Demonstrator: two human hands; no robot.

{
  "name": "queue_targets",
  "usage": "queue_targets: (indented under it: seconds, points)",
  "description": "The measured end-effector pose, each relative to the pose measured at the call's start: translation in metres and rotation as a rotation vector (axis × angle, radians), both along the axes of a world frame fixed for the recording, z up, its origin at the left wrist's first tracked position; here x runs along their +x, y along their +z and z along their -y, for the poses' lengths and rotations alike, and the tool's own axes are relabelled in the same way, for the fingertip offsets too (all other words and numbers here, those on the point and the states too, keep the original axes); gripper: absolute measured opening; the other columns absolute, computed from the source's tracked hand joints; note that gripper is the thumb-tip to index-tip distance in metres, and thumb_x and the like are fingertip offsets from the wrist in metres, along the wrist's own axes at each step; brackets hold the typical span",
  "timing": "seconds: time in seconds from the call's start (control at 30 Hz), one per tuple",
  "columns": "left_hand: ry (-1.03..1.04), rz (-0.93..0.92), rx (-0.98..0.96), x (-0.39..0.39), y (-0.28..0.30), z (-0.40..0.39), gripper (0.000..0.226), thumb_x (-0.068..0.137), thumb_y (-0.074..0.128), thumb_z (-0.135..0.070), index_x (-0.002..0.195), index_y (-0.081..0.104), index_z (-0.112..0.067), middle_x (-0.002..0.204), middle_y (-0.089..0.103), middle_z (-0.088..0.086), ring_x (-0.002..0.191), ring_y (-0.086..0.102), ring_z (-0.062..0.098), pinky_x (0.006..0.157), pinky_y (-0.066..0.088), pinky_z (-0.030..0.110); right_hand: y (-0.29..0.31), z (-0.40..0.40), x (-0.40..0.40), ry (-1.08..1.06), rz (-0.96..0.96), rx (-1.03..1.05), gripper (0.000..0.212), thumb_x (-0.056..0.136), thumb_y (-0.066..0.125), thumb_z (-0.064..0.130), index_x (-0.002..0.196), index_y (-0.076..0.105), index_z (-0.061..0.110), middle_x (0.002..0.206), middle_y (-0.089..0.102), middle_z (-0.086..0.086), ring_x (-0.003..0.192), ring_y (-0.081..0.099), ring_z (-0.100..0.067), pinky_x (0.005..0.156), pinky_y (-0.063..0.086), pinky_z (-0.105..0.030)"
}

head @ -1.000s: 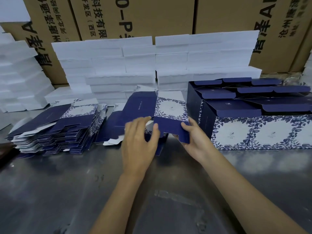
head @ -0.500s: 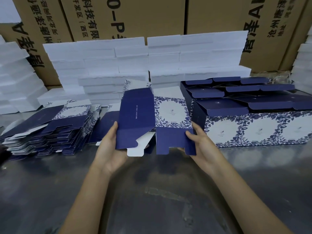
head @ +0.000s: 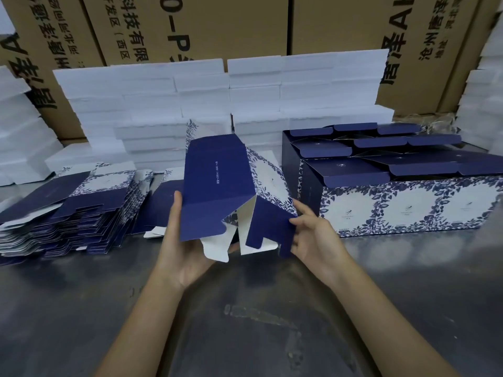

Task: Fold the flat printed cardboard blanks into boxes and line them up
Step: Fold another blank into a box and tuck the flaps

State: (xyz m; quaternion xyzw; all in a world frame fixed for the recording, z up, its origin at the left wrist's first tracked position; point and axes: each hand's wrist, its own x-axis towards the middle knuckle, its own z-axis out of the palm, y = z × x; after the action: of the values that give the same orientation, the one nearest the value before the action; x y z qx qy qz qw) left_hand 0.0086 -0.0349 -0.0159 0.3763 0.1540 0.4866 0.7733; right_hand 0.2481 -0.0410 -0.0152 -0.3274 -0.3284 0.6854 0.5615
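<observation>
A: Where is the blank point(head: 217, 186) right now?

B: Up off the table point(head: 245, 308), near the middle, held between both hands and partly opened into a tube. The plain navy panel faces the camera on the left; the floral panel angles away to the right. The bottom flaps hang loose, white inner sides showing.

A: How does the left hand point(head: 185, 257) hold it?

B: From below and the left edge, thumb up along the navy panel's side, fingers curled under the flaps. It grips the blank.

A: And the right hand point(head: 313, 240)?

B: It pinches the navy flap at the lower right, thumb on the near face, fingers behind.

A: What else lies on the table?

B: On the left, a fanned stack point(head: 68, 208) of flat blanks. On the right, a row of boxes point(head: 394, 186) standing touching one another, tops open with navy flaps up. Far behind, white foam slabs point(head: 217, 99) are piled against brown cartons point(head: 204, 23) with black printing.
</observation>
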Motion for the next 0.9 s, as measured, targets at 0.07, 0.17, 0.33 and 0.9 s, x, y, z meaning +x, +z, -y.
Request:
queue_targets:
  seconds: [0.07,0.17,0.33,0.9]
  points:
    - [0.028,-0.058,-0.009,0.004,-0.001,0.0,0.074,0.091,0.055,-0.07,0.149,0.047,-0.025,0.153,0.047,0.005,0.145,0.037,0.03,0.121,0.019,0.062,0.0,0.002,-0.004,0.058,0.082,0.012,0.051,0.094,0.037,0.0,0.139,0.052,0.018,0.112,0.068,-0.012,0.091,0.064,-0.029,0.076,0.057,-0.041]
    - [0.135,-0.206,-0.031,0.012,0.002,0.002,0.071,0.09,0.058,-0.068,0.145,0.053,-0.024,0.152,0.049,0.006,0.14,0.047,0.025,0.112,0.042,0.047,0.001,0.005,-0.008,0.141,0.255,0.047,0.045,0.095,0.035,0.004,0.133,0.056,0.014,0.089,0.066,-0.008,0.074,0.063,-0.022,0.07,0.055,-0.033]
    - [0.343,-0.463,0.05,0.022,0.004,0.003,0.094,0.065,0.08,-0.072,0.145,0.049,-0.033,0.124,0.07,-0.006,0.106,0.071,0.013,0.089,0.057,0.031,0.002,0.01,-0.007,0.109,0.333,0.058,0.036,0.104,0.031,0.011,0.119,0.063,0.004,0.101,0.064,-0.019,0.084,0.065,-0.028,0.077,0.054,-0.036]
    - [1.002,-1.243,0.317,0.013,0.0,-0.003,0.143,0.049,0.094,-0.055,0.157,0.001,-0.042,0.122,0.029,-0.01,0.108,0.038,0.006,0.091,0.036,0.032,0.0,0.004,0.007,-0.07,0.31,0.162,0.037,0.094,0.068,0.008,0.129,0.063,0.019,0.123,0.073,0.001,0.112,0.071,-0.022,0.094,0.057,-0.037]
